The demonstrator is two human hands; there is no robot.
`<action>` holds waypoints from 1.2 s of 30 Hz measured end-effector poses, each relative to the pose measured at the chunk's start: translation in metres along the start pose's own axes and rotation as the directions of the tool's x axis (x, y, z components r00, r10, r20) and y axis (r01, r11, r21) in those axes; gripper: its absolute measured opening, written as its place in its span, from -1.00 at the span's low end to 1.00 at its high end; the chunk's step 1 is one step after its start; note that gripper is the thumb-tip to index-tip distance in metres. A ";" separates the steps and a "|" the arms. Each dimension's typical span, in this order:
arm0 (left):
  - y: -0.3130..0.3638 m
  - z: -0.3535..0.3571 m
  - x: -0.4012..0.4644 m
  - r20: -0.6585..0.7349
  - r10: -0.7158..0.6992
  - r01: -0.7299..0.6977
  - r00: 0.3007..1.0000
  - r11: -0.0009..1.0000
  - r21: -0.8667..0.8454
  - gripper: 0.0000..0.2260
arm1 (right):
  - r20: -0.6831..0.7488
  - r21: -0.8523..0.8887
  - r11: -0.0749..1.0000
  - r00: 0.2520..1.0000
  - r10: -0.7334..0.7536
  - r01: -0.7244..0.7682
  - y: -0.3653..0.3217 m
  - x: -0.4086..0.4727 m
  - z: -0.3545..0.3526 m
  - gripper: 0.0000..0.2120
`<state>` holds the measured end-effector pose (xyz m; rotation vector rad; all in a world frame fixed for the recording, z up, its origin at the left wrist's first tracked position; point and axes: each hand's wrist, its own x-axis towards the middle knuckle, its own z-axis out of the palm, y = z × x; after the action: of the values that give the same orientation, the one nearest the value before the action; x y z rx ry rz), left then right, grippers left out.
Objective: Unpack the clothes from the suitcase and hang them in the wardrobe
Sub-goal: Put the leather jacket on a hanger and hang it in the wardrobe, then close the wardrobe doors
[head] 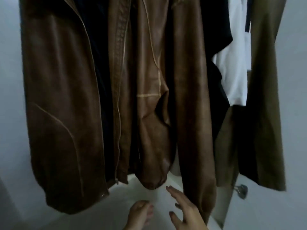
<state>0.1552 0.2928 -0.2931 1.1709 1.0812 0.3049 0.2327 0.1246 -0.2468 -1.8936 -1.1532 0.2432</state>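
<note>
A brown leather jacket (69, 100) hangs in the wardrobe and fills most of the view, its zip open and one sleeve (196, 113) dangling on the right. Behind it hang a black garment (217, 52), a white shirt (232, 60) and an olive coat (265, 100). My right hand (184, 211) is low in the view, fingers spread, just left of the jacket sleeve's cuff and holding nothing. My left hand (139, 214) sits beside it with fingers loosely curled and empty. The suitcase is out of view.
The white wardrobe floor (146, 193) lies under the hanging clothes. A white door (259, 211) with a metal knob (241, 190) stands at the lower right. Pale walls (10, 80) close in on the left and right.
</note>
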 end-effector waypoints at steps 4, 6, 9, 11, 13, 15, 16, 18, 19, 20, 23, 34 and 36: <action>-0.026 0.027 -0.016 0.089 -0.023 0.011 0.996 0.991 0.134 -0.90 | 0.014 0.028 0.971 0.971 0.237 -0.237 0.019 -0.039 -0.011 -0.42; -0.044 0.038 -0.028 0.149 -0.053 0.029 0.987 0.987 0.160 -0.90 | -0.001 0.013 0.962 0.962 0.274 -0.274 0.032 -0.058 -0.016 -0.44; -0.061 0.057 -0.042 0.240 -0.084 0.031 0.967 0.975 0.219 -0.88 | -0.041 0.066 0.942 0.942 0.332 -0.329 0.045 -0.084 -0.022 -0.48; -0.075 0.074 -0.049 0.287 -0.093 0.011 0.953 0.962 0.273 -0.89 | -0.073 0.108 0.928 0.928 0.366 -0.358 0.052 -0.104 -0.026 -0.50; -0.091 0.096 -0.059 0.320 -0.097 -0.004 0.943 0.954 0.300 -0.89 | -0.125 0.116 0.917 0.911 0.393 -0.380 0.061 -0.130 -0.033 -0.51; -0.109 0.119 -0.071 0.362 -0.101 -0.016 0.927 0.952 0.305 -0.88 | -0.161 0.122 0.905 0.891 0.424 -0.408 0.069 -0.157 -0.045 -0.50; -0.111 0.127 -0.075 0.378 -0.101 -0.022 0.920 0.952 0.306 -0.88 | -0.165 0.127 0.898 0.883 0.439 -0.422 0.071 -0.164 -0.050 -0.50; -0.128 0.158 -0.098 0.411 -0.142 -0.004 0.901 0.942 0.334 -0.89 | -0.198 0.160 0.873 0.852 0.485 -0.460 0.085 -0.200 -0.068 -0.51; -0.134 0.170 -0.107 0.428 -0.150 -0.001 0.891 0.943 0.333 -0.89 | -0.204 0.177 0.866 0.843 0.498 -0.468 0.090 -0.214 -0.075 -0.52; -0.144 0.185 -0.120 0.447 -0.163 -0.003 0.880 0.938 0.347 -0.89 | -0.216 0.180 0.853 0.827 0.520 -0.489 0.094 -0.233 -0.085 -0.53; -0.176 0.231 -0.156 0.485 -0.185 -0.016 0.855 0.924 0.381 -0.89 | -0.249 0.207 0.819 0.781 0.573 -0.535 0.113 -0.290 -0.115 -0.57; -0.274 0.369 -0.282 0.555 -0.279 -0.042 0.784 0.868 0.495 -0.84 | -0.358 0.251 0.724 0.633 0.686 -0.642 0.155 -0.458 -0.212 -0.63; -0.290 0.395 -0.303 0.564 -0.301 -0.038 0.769 0.859 0.510 -0.83 | -0.385 0.245 0.714 0.610 0.693 -0.656 0.162 -0.487 -0.228 -0.62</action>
<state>0.2320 -0.2707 -0.3880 1.4922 0.6371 -0.5065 0.1931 -0.4237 -0.3608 -2.0919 -0.0571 0.2311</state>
